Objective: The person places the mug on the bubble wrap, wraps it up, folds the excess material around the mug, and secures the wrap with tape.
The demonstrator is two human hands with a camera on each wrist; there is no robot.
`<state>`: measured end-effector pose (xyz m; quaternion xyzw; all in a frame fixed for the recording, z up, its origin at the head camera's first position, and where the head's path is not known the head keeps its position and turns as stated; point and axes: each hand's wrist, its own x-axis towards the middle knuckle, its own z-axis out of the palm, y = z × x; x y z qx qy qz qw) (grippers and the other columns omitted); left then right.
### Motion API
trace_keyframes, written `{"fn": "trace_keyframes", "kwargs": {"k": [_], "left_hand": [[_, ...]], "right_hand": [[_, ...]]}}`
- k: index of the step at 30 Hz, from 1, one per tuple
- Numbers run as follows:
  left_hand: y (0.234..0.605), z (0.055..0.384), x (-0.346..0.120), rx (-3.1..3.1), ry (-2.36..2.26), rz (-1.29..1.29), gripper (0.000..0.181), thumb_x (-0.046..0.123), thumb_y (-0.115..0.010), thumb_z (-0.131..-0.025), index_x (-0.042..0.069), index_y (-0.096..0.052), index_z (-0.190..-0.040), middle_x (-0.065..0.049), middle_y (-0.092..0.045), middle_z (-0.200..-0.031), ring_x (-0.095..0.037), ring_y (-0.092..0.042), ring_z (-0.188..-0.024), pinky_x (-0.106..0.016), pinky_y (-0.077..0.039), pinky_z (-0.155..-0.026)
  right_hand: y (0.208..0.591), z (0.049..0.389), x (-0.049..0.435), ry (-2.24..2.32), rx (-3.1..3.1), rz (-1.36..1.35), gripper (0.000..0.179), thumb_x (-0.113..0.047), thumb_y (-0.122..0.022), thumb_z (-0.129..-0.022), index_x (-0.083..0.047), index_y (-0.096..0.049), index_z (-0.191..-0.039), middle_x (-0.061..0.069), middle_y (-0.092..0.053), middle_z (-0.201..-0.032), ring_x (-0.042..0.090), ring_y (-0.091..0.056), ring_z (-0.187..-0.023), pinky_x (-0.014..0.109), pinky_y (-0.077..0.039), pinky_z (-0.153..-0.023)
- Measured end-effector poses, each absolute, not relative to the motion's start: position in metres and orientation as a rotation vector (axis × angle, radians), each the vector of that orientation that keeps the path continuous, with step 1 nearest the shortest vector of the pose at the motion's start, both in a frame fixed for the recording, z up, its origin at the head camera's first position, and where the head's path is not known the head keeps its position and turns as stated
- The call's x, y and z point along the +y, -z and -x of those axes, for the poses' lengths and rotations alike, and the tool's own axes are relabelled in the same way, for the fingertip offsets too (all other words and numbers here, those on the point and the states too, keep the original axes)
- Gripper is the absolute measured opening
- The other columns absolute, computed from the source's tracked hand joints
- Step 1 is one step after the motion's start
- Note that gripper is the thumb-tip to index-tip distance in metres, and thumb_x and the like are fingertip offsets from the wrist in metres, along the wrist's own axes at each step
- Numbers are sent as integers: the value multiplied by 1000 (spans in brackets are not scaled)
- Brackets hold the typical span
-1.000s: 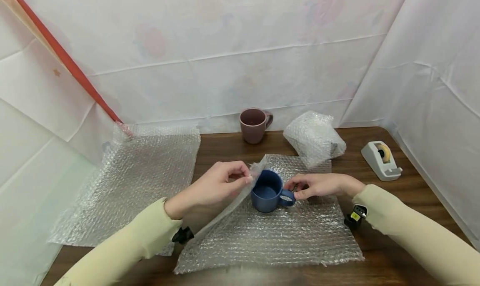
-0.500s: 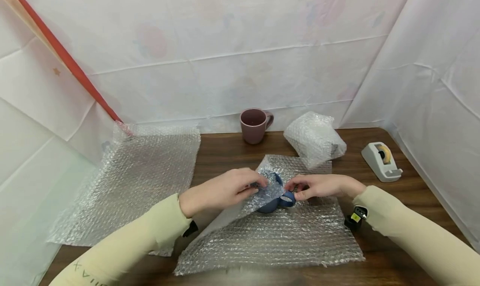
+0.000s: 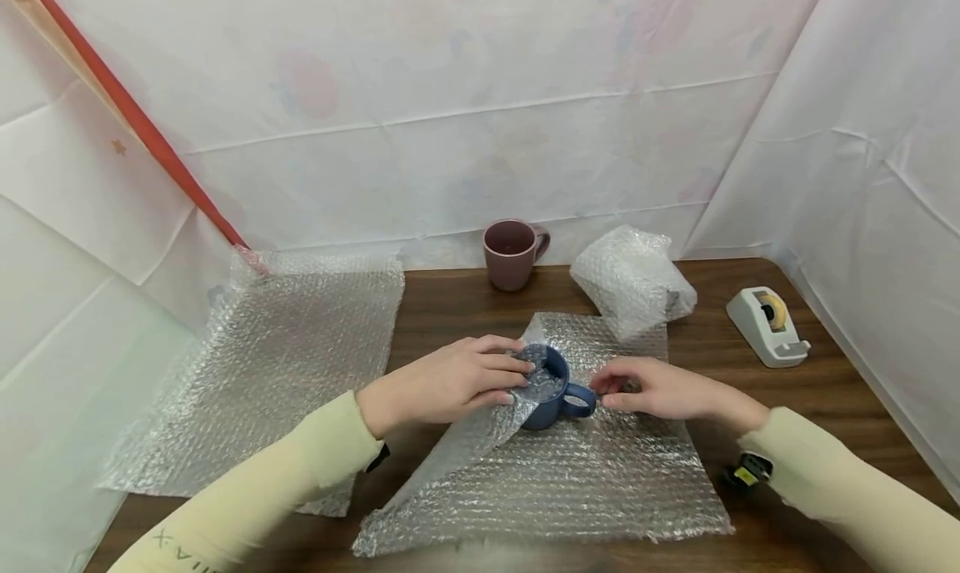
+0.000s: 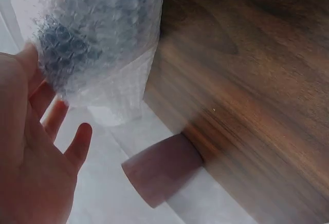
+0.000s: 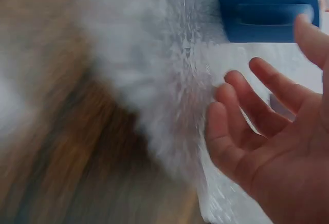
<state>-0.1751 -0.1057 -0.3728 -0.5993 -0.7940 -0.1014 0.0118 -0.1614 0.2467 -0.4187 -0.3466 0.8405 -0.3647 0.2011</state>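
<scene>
Mug (image 3: 542, 418): standing on wrap (image 3: 600, 490), well inside worktop's (image 3: 442, 314) far edge | left hand (image 3: 453, 381): pressing wrap over mouth, fingers unclenched | right hand (image 3: 663, 388): hovering beside handle (image 3: 591, 400), gripping nothing | likely stiff, breakable; handle offering best hold

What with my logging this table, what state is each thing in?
Blue mug: upright, partly covered.
Front bubble-wrap sheet: spread under the blue mug, left side folded partly over it.
Left hand: resting on that sheet's folded side.
Right hand: holding nothing, beside the blue mug.
Maroon mug: upright, unwrapped.
Bubble-wrap bundle: folded up, contents unclear.
Left bubble-wrap sheet: spread out.
Tape dispenser: upright, loaded.
</scene>
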Motion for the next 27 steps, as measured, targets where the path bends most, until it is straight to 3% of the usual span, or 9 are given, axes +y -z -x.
{"fn": "trace_keyframes", "kwargs": {"k": [3, 6, 9, 11, 14, 17, 18, 21, 27], "left_hand": [[376, 174, -103, -2443, 291, 1851, 33, 31, -49, -106, 14, -66, -129, 0, -59, -139, -21, -32, -144, -36, -26, -117], [378, 174, -102, -2418, 309, 1848, 30, 29, -51, -106, 14, -68, -126, 1, -61, -136, -21, -33, -143, -34, -25, -117], [380, 174, -102, -2405, 327, 1849, 29, 27, -53, -105, 13, -68, -125, 1, -62, -134, -21, -34, -143, -32, -26, -116], [381, 174, -102, -2398, 333, 1852, 28, 27, -53, -105, 13, -68, -124, 1, -62, -134, -21, -35, -142, -32, -27, -116], [382, 174, -101, -2394, 329, 1847, 28, 26, -53, -105, 12, -69, -123, 0, -63, -133, -22, -36, -142, -31, -27, -116], [381, 174, -101, -2392, 336, 1834, 26, 24, -56, -104, 11, -70, -121, 0, -65, -130, -23, -38, -140, -30, -28, -115], [381, 173, -100, -2391, 340, 1830, 25, 23, -57, -103, 10, -70, -120, -1, -65, -130, -23, -39, -140, -30, -28, -115], [380, 173, -100, -2388, 352, 1821, 24, 23, -59, -102, 10, -72, -118, 0, -67, -127, -22, -41, -139, -29, -30, -114], [379, 174, -98, -2380, 364, 1827, 22, 24, -61, -101, 12, -73, -115, 2, -68, -125, -21, -42, -137, -29, -32, -112]], "right_hand": [[414, 144, 261, 901, 2467, 1096, 33, -1, -65, -93, -9, -64, -125, 3, -62, -119, 22, -61, -106, 39, -53, -87], [411, 124, 275, 650, 2595, 1165, 67, 23, -60, -73, -13, -62, -130, 10, -51, -130, 31, -55, -113, 43, -53, -86], [412, 107, 286, 373, 2688, 1159, 89, 28, -63, -62, -18, -56, -139, 18, -37, -143, 38, -47, -117, 44, -53, -77], [415, 99, 290, 292, 2745, 1208, 89, 20, -75, -63, -21, -58, -139, 22, -34, -147, 39, -46, -115, 43, -51, -72], [419, 96, 291, 321, 2866, 1425, 67, -1, -88, -63, -26, -71, -123, 21, -43, -143, 34, -48, -110, 43, -49, -72], [417, 98, 287, 512, 2974, 1632, 16, -29, -77, -87, -30, -78, -103, 13, -55, -135, 25, -48, -108, 34, -46, -81], [415, 99, 284, 593, 2991, 1666, 13, -36, -69, -93, -29, -79, -99, 11, -57, -131, 23, -48, -106, 30, -44, -83], [407, 101, 272, 808, 3071, 1682, 42, -45, -44, -105, -26, -79, -92, 5, -58, -112, 16, -46, -96, 20, -39, -79], [398, 100, 240, 1165, 3211, 1529, 38, -40, -53, -103, -15, -79, -95, -11, -62, -81, -5, -43, -64, 11, -35, -54]]}}
